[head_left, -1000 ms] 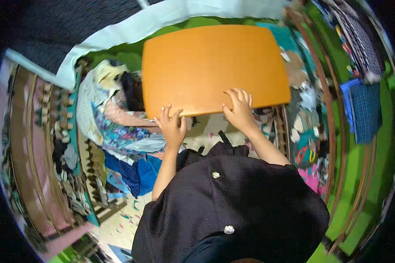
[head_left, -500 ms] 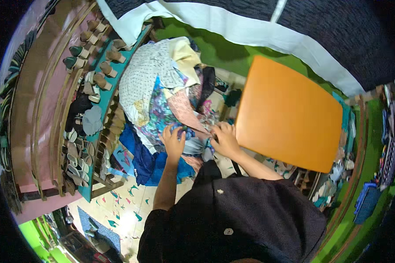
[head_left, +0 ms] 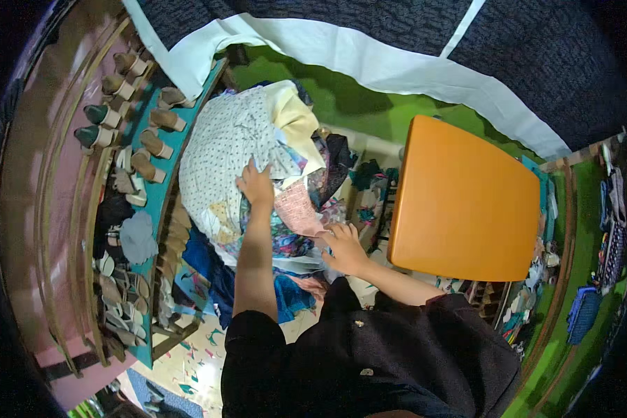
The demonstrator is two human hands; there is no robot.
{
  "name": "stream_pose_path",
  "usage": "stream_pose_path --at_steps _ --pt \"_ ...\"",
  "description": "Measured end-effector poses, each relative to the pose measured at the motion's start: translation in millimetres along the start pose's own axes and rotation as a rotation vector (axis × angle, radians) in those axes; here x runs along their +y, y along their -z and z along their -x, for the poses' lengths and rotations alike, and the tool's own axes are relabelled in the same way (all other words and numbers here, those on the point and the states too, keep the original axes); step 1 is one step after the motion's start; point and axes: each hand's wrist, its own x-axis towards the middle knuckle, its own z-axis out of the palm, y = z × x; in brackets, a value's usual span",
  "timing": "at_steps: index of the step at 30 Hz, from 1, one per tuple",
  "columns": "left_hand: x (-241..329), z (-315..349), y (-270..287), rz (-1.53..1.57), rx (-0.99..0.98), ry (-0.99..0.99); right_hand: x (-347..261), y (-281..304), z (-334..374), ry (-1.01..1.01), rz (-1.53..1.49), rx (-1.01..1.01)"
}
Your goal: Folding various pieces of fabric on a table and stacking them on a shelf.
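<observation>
A large heap of fabric pieces stands in front of me. White dotted cloth [head_left: 216, 146] covers its left and top, with pale yellow cloth [head_left: 296, 115] at the far side. My left hand [head_left: 256, 187] rests on the heap with its fingers spread, at the edge of the dotted cloth. A pink patterned cloth [head_left: 298, 209] hangs down the near right side and narrows toward my right hand [head_left: 344, 249]. That hand's fingers are closed at the pink cloth's lower end. Below it lies blue-purple flowered cloth [head_left: 285, 242], partly hidden by my left forearm.
On the left, a teal rack [head_left: 161, 202] holds several wooden shoe lasts [head_left: 146, 167] and shoes. An orange board [head_left: 467, 202] stands at the right. Dark blue cloth [head_left: 216, 275] lies at the heap's foot. Scraps [head_left: 188, 369] litter the pale floor. White-edged dark cloth [head_left: 341, 52] hangs at the back.
My left hand has moved away from me, from the flowered cloth up to the dotted cloth. My right hand stays by the pink cloth's end. The view has shifted slightly.
</observation>
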Motion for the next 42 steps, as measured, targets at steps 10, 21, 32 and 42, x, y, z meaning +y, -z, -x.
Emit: stream_pose_path --at_steps 10,21,32,42 --pt "19.7 49.4 32.8 0.862 0.375 0.09 34.9 14.8 19.5 -0.335 -0.395 0.006" --pt "96.5 163.5 122.9 0.975 0.025 -0.235 21.6 39.4 -36.1 -0.593 -1.128 -0.299" --pt "22.3 130.2 170.9 0.742 0.364 0.186 53.1 40.6 -62.6 -0.283 -0.725 -0.081" --pt "63.2 155.8 259.3 1.204 0.077 0.027 -54.3 93.9 -42.7 0.079 -0.436 0.085"
